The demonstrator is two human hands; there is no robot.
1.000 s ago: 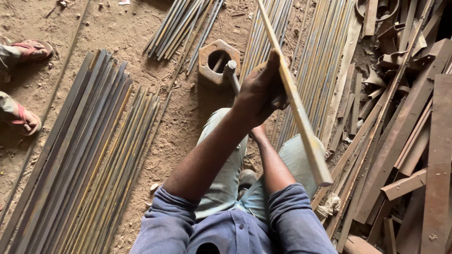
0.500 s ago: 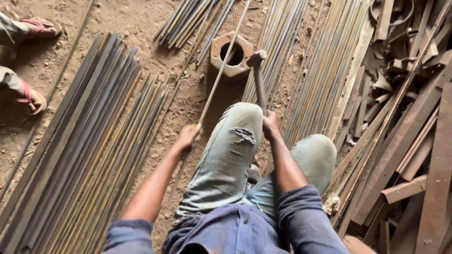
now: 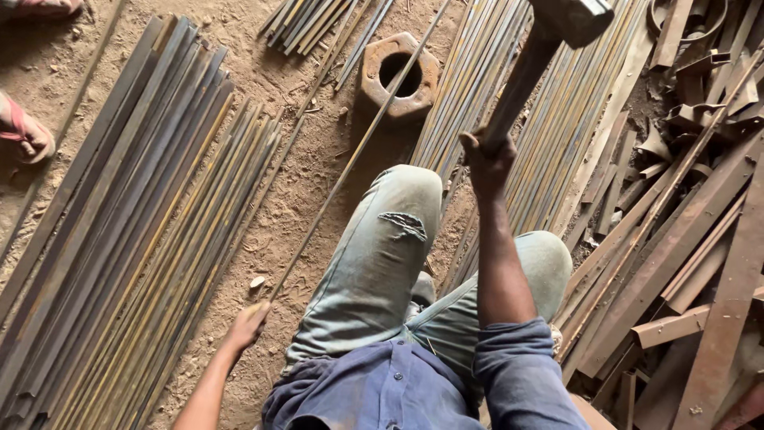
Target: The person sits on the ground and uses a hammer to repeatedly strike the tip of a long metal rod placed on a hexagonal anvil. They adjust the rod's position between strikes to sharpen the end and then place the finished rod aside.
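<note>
Steel rod point(image 3: 350, 163) in left grip point(image 3: 248, 325), hammer point(image 3: 541, 48) in right point(image 3: 487, 159)

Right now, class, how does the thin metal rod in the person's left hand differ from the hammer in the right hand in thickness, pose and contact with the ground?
The thin metal rod is long and slender; the heavy-headed hammer has a thicker handle and a blocky head. The rod lies low along the dirt, its far end over the octagonal metal block with a hole; the hammer is raised in the air. The left hand holds the rod's near end; the right hand grips the hammer's handle. Both are held one-handed.

Right hand point(image 3: 487, 155) grips raised hammer point(image 3: 549, 32); left hand point(image 3: 248, 325) holds rod point(image 3: 358, 151).
</note>
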